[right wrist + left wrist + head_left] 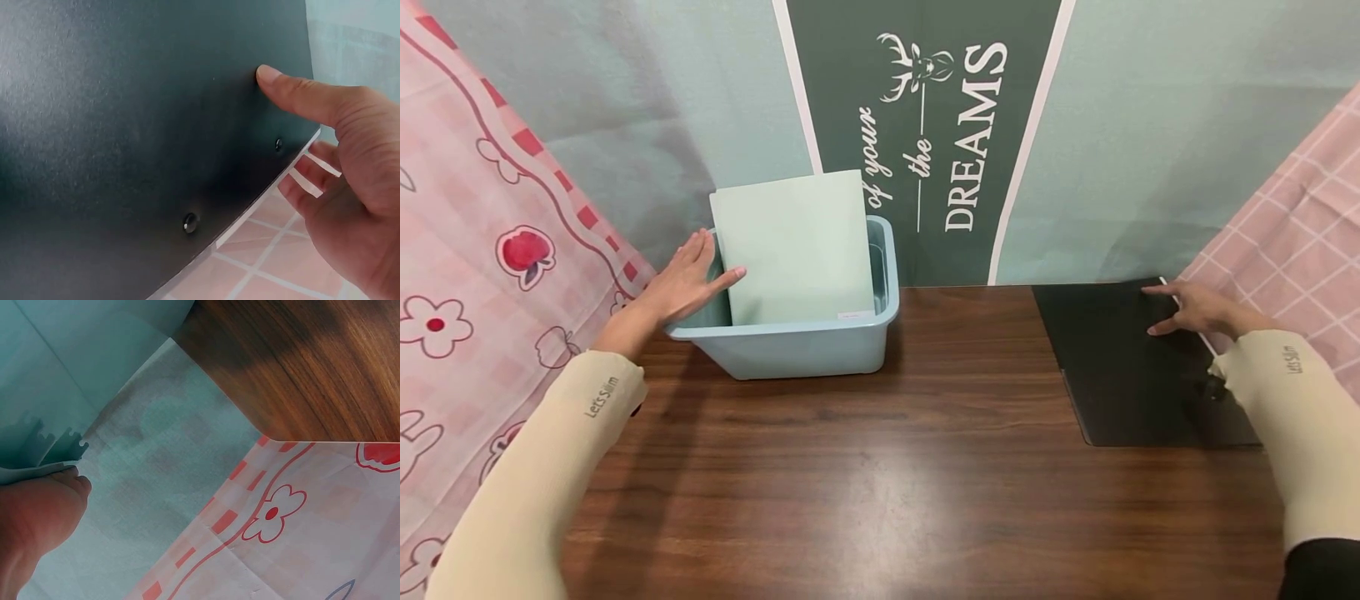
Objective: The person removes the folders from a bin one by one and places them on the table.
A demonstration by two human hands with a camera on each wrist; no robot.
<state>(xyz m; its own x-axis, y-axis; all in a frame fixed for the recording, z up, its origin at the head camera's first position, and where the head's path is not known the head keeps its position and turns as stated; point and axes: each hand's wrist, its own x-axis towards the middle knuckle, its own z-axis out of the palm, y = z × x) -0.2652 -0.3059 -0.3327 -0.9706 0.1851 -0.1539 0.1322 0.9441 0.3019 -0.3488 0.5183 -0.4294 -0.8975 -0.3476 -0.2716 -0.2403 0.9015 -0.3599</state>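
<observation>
My left hand point(681, 283) is at the left end of a light blue plastic bin point(805, 350), its fingers straight and its thumb reaching over the rim to a pale green folder point(797, 250). The folder stands in the bin, leaning back, with a small white label low on its front. My right hand point(1195, 308) is at the right edge of a black folder point(1127, 375) lying on the table. In the right wrist view its thumb touches the black cover point(156, 112), and the other fingers are spread beside the pale edge strip with its round rivets.
The brown wooden table point(850, 483) runs between the bin and the black folder. A printed cloth point(925, 150) hangs behind. Pink cloths stand at the left point(467, 250) and right point(1315, 225) sides.
</observation>
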